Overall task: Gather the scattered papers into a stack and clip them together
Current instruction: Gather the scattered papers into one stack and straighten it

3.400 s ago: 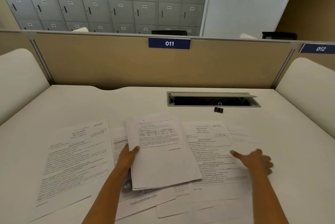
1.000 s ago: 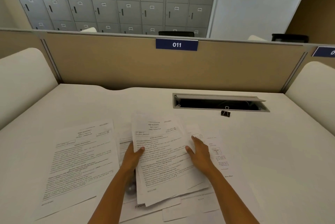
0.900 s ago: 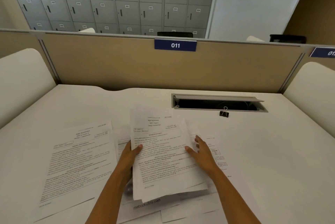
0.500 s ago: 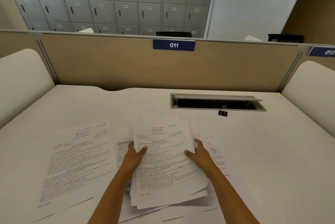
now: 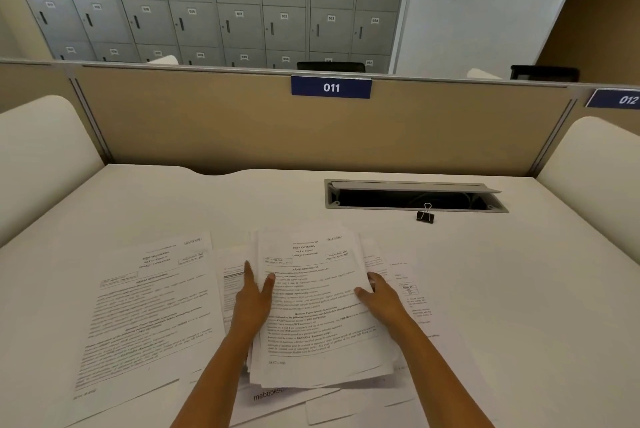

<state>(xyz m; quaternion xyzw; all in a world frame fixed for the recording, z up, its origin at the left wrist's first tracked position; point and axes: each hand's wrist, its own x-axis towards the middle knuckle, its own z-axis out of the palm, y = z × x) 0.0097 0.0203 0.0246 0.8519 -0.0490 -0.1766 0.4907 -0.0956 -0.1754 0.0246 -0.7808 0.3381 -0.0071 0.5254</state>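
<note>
**Me:** Both hands bracketed the pile. Left hand (image 5: 254, 303) sat on the left edge of the stack (image 5: 320, 306), fingers stretched flat, thumb over the top sheet. Right hand (image 5: 379, 297) sat on the right edge, fingers curled under that side, thumb on top. Neither was lifting; each was just pinching its side loosely.

**Q:** Why from both sides?

**Me:** Sheets were fanned unevenly, corners sticking out at the bottom. Pressing in from both edges was, I'd say, meant to square them.

**Q:** Arm pose?

**Me:** Forearms ran up from the bottom of the view and converged on the pile, wrists low near the desk (image 5: 519, 289).

**Q:** What was left outside?

**Me:** One big loose sheet (image 5: 145, 309) lay just left, more pages (image 5: 412, 292) poked out underneath on the right and near side. Binder clip (image 5: 425, 215) stood untouched well beyond, beside the cable slot (image 5: 412, 200). Gathering wasn't finished, clipping not started.
</note>
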